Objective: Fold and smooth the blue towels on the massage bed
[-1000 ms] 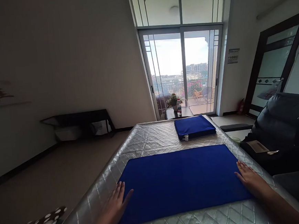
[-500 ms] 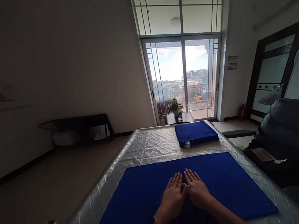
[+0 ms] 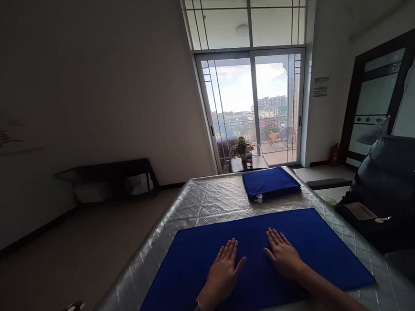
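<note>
A blue cloth (image 3: 250, 238) lies spread out flat across the near part of a table with a silver quilted cover (image 3: 196, 199). My left hand (image 3: 223, 271) rests palm down on the cloth, left of its middle, with the thumb held out from the fingers. To the right, my right hand (image 3: 282, 252) is also laid flat on the cloth, its thumb pointing inward. A gap of bare blue fabric shows between the two hands. Beyond the spread cloth sits a folded blue stack (image 3: 271, 183) with a small white tag at its near edge.
A small dark table (image 3: 237, 164) with a potted plant (image 3: 241, 145) and a bottle (image 3: 248, 155) stands before the glass sliding door. At right is a black armchair (image 3: 400, 183) bearing a brown flat item (image 3: 361, 211). A low black rack (image 3: 112, 175) stands by the left wall.
My hands were close together with thumbs touching at the cloth's middle. They have slid apart, the left one leftward and the right one rightward, both still flat on the fabric.
</note>
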Motion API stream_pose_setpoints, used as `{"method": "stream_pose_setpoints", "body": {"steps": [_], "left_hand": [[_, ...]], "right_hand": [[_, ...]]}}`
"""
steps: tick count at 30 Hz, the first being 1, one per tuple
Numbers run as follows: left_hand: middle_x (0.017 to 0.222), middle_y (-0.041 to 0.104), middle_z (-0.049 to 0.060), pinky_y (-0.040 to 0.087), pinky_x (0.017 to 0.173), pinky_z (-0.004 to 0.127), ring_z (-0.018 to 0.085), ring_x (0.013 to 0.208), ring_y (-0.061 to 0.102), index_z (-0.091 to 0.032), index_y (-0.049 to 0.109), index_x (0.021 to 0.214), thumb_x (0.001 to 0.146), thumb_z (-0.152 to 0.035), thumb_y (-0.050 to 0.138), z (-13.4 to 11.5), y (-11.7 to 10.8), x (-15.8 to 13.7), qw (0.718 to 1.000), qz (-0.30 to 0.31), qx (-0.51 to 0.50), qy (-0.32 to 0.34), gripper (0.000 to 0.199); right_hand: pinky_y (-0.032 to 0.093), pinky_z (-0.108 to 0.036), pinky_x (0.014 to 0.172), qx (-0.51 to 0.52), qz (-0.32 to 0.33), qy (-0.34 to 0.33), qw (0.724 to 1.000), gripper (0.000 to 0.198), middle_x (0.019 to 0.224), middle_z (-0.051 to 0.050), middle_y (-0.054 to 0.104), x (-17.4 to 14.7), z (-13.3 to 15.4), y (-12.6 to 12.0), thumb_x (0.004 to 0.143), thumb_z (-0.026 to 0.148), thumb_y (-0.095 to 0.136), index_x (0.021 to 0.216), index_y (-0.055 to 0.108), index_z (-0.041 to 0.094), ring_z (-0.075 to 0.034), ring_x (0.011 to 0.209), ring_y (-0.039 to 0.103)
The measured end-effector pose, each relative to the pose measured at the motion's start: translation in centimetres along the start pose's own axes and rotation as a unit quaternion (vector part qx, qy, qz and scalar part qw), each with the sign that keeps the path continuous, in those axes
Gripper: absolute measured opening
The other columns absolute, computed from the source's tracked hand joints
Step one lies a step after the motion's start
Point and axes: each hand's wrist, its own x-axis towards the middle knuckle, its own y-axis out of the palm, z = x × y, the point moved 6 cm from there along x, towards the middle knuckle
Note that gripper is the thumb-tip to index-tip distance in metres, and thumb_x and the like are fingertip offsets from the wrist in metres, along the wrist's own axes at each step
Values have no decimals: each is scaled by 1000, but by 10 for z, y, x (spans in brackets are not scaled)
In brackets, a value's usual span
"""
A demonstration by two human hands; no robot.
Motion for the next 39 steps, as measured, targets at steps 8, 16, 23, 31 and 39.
{"method": "stream_pose_setpoints", "body": {"steps": [8, 16, 23, 31, 39], "left_hand": [[156, 48, 12, 43, 113, 52, 30, 146, 41, -23, 54, 146, 102, -51, 26, 217, -6, -120, 986, -88, 121, -74, 60], [149, 57, 13, 46, 111, 51, 32, 141, 49, -22, 68, 132, 101, -48, 24, 230, -3, -121, 989, -70, 118, -44, 60], [158, 45, 13, 34, 121, 49, 29, 148, 38, -14, 47, 151, 100, -62, 27, 162, -33, -69, 989, -67, 63, -113, 73], [161, 38, 16, 29, 125, 47, 26, 152, 30, -12, 41, 154, 105, -55, 22, -20, -28, 70, 999, -31, -32, 11, 68], [163, 33, 14, 24, 127, 49, 26, 154, 24, -9, 35, 156, 104, -57, 14, -36, 7, 93, 999, -15, -47, 4, 74]], "right_hand": [[15, -44, 127, -60, -56, 122, 989, 80, 166, -9, 22, -75, -191, -25, 99, 59, 20, 159, 28, 8, -23, 155, 16], [18, -43, 127, -94, -33, 128, 987, 80, 165, -12, 25, -74, -198, -26, 100, 59, 20, 158, 31, 5, -24, 154, 19], [22, -43, 126, -68, -81, 39, 994, 66, 162, -10, 33, -51, -136, -42, 104, 47, 22, 155, 40, 9, -23, 152, 26], [17, -37, 126, 1, -40, -53, 998, 63, 164, -10, 30, 61, 14, -26, 106, 42, 22, 158, 33, 9, -20, 153, 22], [12, -42, 126, -6, -21, -65, 998, 62, 166, -11, 23, 88, 23, 18, 105, 36, 19, 159, 28, 8, -24, 154, 17]]}}
